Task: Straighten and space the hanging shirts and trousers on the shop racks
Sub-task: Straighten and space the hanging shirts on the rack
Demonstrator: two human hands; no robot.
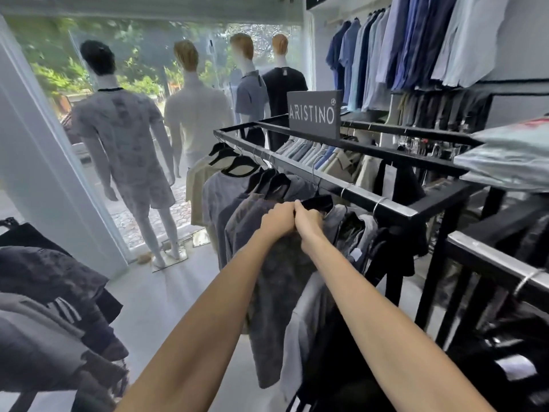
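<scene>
One shirt [277,281] gripped, left hand [279,217], right hand [309,223]

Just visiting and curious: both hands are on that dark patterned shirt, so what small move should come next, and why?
Probably slide the dark patterned shirt slightly along the black rail, toward the person. The left hand and right hand both grip it near its collar, and it hangs crowded against the dark shirts beyond it, overlapping them.

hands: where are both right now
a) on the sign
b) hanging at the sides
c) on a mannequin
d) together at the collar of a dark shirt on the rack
d: the left hand and right hand meet, gripping the dark shirt at its collar under the rack.
</scene>
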